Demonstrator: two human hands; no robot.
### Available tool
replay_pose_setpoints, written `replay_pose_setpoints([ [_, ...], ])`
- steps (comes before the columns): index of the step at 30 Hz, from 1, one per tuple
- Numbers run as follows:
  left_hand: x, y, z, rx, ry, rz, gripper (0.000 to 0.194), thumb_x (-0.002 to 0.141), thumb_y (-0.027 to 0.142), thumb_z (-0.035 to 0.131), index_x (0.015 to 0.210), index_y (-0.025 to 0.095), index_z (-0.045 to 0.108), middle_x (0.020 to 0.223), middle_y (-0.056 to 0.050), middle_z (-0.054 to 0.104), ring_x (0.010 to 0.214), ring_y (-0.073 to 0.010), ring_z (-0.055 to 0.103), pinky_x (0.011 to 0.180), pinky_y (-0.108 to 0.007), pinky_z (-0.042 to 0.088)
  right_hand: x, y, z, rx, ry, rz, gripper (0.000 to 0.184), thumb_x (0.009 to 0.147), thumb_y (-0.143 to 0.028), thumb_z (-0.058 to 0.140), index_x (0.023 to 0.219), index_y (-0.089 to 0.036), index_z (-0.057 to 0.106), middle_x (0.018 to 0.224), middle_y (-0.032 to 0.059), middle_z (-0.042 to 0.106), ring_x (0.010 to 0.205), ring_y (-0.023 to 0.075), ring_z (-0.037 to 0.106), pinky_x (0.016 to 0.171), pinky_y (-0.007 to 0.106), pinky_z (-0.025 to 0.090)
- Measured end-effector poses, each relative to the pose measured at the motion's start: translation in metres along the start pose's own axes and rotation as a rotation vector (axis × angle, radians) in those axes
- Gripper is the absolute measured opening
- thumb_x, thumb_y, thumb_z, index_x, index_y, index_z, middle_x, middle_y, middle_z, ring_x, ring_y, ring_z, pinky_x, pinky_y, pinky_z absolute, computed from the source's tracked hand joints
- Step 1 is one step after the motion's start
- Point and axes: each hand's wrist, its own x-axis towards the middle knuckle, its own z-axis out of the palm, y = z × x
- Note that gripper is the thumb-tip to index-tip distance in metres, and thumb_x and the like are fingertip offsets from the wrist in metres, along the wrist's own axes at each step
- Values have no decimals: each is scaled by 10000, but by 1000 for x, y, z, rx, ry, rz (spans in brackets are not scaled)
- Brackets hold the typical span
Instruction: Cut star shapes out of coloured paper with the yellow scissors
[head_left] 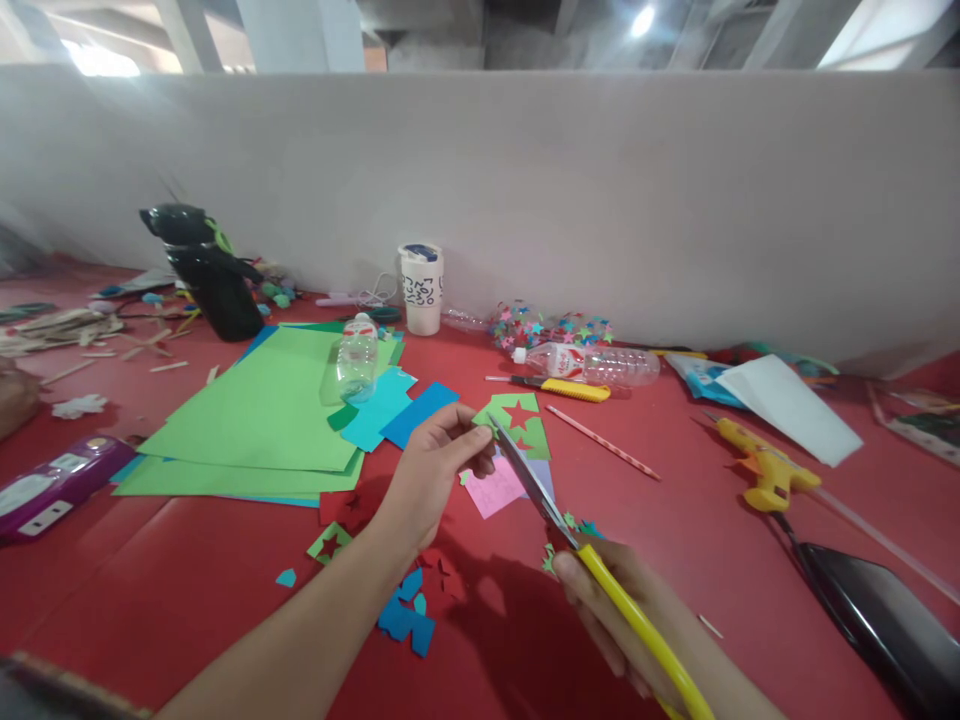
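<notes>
My left hand (442,455) is closed in a pinch on a small piece of green paper (488,420). Yellow-handled scissors (541,498) are gripped in my right hand (611,600), and their blade tips meet the green paper beside my left fingertips. Just beyond lies a green sheet with star-shaped holes (536,440); whether it joins the held piece, I cannot tell. Pink paper (491,488) lies under the blades. Small green star cutouts (549,557) are near my right hand. Blue paper scraps (409,622) and a green scrap with a star hole (328,543) lie below my left arm.
Green sheets (247,420) are stacked at left under a small clear bottle (358,360). A black flask (214,275) and white cup (421,290) stand behind. A larger bottle (600,364), yellow cutter (576,389), glue gun (769,465) and purple device (64,485) lie around.
</notes>
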Motion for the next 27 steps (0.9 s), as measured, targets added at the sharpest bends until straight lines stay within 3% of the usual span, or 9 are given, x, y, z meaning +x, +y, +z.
replay_pose_setpoints([
  [8, -1, 2, 1, -48, 62, -36, 115, 720, 205, 628, 648, 165, 547, 571, 21, 601, 500, -83, 536, 538, -223, 402, 4, 9, 3, -73, 64, -41, 433, 752, -634, 407, 647, -214, 417, 336, -105, 366, 261, 34, 261, 297, 142, 210],
  [15, 1, 2, 0, -123, 44, -65, 111, 732, 211, 624, 678, 165, 539, 610, 10, 626, 501, -81, 557, 523, -206, 423, 5, 9, 1, -55, 25, -93, 426, 768, -624, 483, 636, -238, 363, 352, -118, 346, 274, 48, 265, 300, 162, 211],
  [27, 4, 4, -4, -392, 68, -294, 65, 705, 85, 642, 694, 121, 589, 586, 7, 595, 487, -36, 537, 492, -121, 446, 22, 29, -6, -302, 43, -185, 374, 817, -565, 504, 680, -237, 390, 472, -82, 345, 402, 119, 397, 393, 220, 276],
])
